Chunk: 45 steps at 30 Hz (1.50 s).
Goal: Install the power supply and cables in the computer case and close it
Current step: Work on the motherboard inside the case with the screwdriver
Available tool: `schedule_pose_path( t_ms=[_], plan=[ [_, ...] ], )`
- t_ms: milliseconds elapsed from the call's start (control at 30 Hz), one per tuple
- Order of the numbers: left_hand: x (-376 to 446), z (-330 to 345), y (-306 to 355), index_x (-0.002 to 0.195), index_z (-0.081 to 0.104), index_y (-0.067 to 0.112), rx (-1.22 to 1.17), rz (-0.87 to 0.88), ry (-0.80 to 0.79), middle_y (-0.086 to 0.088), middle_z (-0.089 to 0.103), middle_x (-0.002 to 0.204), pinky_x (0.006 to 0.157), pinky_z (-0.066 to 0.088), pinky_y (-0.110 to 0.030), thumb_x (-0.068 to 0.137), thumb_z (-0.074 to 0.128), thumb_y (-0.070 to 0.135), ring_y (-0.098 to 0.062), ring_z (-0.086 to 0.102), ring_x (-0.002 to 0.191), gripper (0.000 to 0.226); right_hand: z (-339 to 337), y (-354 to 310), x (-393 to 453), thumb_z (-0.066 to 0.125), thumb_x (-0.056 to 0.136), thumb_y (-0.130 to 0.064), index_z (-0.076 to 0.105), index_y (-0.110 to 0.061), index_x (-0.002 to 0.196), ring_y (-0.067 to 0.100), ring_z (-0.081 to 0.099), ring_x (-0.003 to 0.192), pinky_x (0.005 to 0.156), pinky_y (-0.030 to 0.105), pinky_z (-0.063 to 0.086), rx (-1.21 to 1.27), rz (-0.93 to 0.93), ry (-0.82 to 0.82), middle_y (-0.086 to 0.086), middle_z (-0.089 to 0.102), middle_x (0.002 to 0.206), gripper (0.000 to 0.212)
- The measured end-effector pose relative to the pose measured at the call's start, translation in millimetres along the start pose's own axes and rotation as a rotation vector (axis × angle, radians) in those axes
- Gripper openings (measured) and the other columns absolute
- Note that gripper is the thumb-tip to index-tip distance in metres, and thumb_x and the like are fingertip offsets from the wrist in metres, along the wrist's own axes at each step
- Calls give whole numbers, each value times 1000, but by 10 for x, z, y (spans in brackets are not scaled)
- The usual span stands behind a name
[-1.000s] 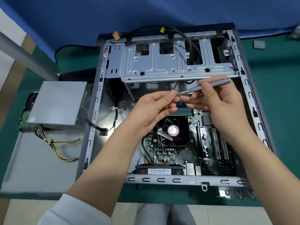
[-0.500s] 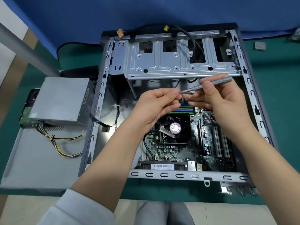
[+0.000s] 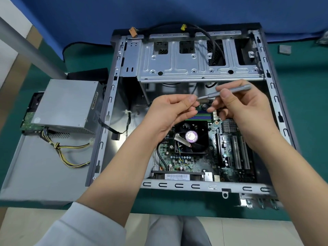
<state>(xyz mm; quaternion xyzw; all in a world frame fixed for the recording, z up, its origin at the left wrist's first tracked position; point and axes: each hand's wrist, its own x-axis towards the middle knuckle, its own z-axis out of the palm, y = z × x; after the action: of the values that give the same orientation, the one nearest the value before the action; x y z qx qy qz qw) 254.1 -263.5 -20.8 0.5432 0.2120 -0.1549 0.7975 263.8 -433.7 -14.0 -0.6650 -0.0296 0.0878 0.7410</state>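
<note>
Green counter (image 3: 301, 103) | open grey metal computer case (image 3: 198, 71) unmoved | slim grey screwdriver (image 3: 230, 91) still gripped by right hand (image 3: 245, 110) | tip still pinched by left hand (image 3: 170, 114)

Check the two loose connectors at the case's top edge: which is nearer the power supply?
The orange connector, at the top-left corner, toward the power supply; the yellow connector sits further right.

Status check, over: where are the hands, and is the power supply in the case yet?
Right hand grips screwdriver; left hand pinches at its tip. Power supply outside computer case, on side panel. Bay unobstructed.
</note>
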Motion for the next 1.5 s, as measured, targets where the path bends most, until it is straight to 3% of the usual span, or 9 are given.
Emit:
schedule_pose_path(
  t_ms=[267, 400, 600, 700, 867, 1033, 1200, 1400, 1500],
  plan=[
    [8, 24, 9, 93, 69, 5, -21, 3, -66, -5, 73, 80, 63, 55, -15, 85, 64, 10, -9, 68, 70, 11, -9, -26, -8, 59, 89, -15, 57, -11, 91, 16, 59, 51, 41, 19, 32, 71, 33, 23, 2, 67, 67, 5],
    [12, 16, 12, 107, 64, 9, 37, -29, -146, -9, 73, 101, 74, 56, -20, 72, 71, 26, -20, 71, 92, 40, -51, -20, -38, 59, 90, -19, 56, -14, 90, 15, 58, 51, 41, 18, 33, 101, 31, 61, 0, 65, 68, 6],
    [88, -38, -156, 120, 62, 22, 1114, 267, 55, 5, 66, 115, 97, 45, -28, 77, 76, 37, -11, 60, 107, 48, -103, 133, -62, 53, 96, -18, 55, -24, 87, 11, 60, 53, 48, 20, 40, -209, 132, 263, -3, 64, 70, 11],
    [95, -87, -206, 125, 59, 21, 1375, 220, 1, -2, 57, 128, 97, 39, -30, 83, 69, 41, -20, 50, 120, 48, -124, 239, -3, 50, 96, -19, 50, -25, 89, 12, 64, 52, 50, 22, 40, -351, 162, 321, -1, 66, 79, 10],
    [94, -58, -219, 127, 58, 21, 1426, 168, -64, -2, 59, 129, 88, 39, -27, 90, 62, 35, -21, 52, 117, 39, -205, 382, 191, 44, 97, -13, 46, -19, 91, 14, 65, 49, 39, 17, 38, -312, 293, 415, 4, 65, 86, 9],
    [91, -33, -192, 119, 63, 20, 1407, 141, -101, -2, 65, 115, 77, 41, -26, 93, 58, 29, -20, 57, 102, 27, -200, 448, 392, 41, 98, -15, 39, -23, 83, 17, 68, 57, 45, 27, 41, -467, 267, 404, 8, 64, 95, 17],
    [104, -38, -184, 120, 62, 21, 1392, 127, -117, -1, 64, 117, 79, 42, -27, 94, 58, 27, -19, 57, 104, 27, -139, 550, 453, 39, 99, -12, 41, -12, 100, 9, 65, 49, 40, 19, 44, -612, 255, 381, 6, 62, 97, 2],
    [108, -45, -195, 120, 61, 21, 1383, 110, -128, -1, 63, 118, 76, 40, -27, 95, 57, 26, -18, 57, 102, 26, -180, 537, 504, 38, 97, -7, 46, -2, 110, 34, 66, 86, 76, 45, 55, -881, 202, 325, 16, 62, 108, 17],
    [111, -56, -197, 120, 61, 21, 1387, 122, -129, -1, 63, 117, 75, 37, -26, 95, 56, 25, -15, 54, 97, 26, -194, 541, 517, 39, 96, -8, 48, -2, 108, 36, 65, 88, 79, 47, 54, -907, 203, 328, 15, 61, 109, 15]
  ],
)
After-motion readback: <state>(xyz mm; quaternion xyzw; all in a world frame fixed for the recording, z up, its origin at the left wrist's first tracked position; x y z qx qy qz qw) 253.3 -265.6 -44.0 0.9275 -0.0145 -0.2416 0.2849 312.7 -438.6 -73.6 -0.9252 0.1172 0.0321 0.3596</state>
